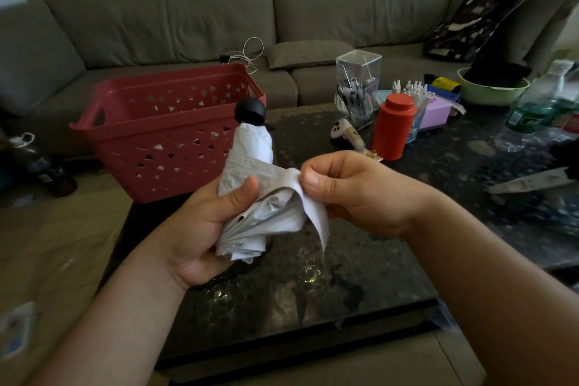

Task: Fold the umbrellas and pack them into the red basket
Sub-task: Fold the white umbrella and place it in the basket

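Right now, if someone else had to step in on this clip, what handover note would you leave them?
Left hand: grips the white umbrella, upright, black knob on top, above the dark table.
Right hand: pinches a loose flap of the fabric at the umbrella's middle.
Red basket: at the table's far left corner, behind the umbrella; white shows through its side holes, contents unclear.
Done: umbrella collapsed, upper part wrapped.
Left: lower folds are loose; finish wrapping, then place it in the basket.

The red perforated plastic basket sits at the left far corner of the dark speckled surface. A grey fabric sofa stands behind it. The red cylindrical canister stands to the basket's right.
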A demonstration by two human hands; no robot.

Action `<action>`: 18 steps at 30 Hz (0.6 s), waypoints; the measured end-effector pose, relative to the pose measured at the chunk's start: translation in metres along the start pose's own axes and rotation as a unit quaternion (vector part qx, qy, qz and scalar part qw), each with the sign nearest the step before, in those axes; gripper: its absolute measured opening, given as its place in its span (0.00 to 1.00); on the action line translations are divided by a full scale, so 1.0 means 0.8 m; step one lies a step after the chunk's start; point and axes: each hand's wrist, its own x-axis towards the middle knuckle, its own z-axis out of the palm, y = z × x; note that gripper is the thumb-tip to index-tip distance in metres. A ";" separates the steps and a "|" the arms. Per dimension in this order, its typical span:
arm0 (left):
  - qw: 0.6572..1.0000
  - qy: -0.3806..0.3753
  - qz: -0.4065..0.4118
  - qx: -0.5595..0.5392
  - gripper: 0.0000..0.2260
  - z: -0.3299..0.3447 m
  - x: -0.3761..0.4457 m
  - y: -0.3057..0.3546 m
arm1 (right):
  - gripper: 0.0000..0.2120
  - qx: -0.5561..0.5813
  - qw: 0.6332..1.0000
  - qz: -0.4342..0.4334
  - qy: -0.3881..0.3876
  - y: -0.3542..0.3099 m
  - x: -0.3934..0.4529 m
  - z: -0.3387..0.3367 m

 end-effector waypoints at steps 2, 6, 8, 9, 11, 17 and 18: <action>0.998 -0.045 -0.030 -0.032 0.25 -0.006 0.001 -0.001 | 0.16 0.025 1.000 -0.006 0.011 0.003 0.003 0.002; 0.997 -0.053 -0.055 -0.023 0.29 -0.006 0.003 -0.001 | 0.23 0.006 0.999 -0.007 0.042 0.009 0.008 0.003; 0.996 -0.050 -0.060 -0.036 0.28 -0.006 0.002 -0.001 | 0.22 0.018 0.999 -0.001 0.047 0.007 0.009 0.006; 0.996 -0.050 -0.063 -0.048 0.27 -0.007 0.002 -0.001 | 0.24 0.029 0.998 0.005 0.050 0.007 0.010 0.006; 0.995 -0.036 -0.063 -0.062 0.28 -0.009 0.002 -0.001 | 0.32 0.063 0.997 0.006 0.050 0.007 0.011 0.004; 0.997 0.054 -0.009 -0.054 0.29 -0.013 0.010 -0.005 | 0.19 0.003 0.999 -0.027 0.045 0.009 0.010 -0.002; 0.997 0.053 -0.008 -0.062 0.26 -0.012 0.010 -0.004 | 0.17 -0.010 0.996 -0.035 0.077 0.010 0.011 -0.002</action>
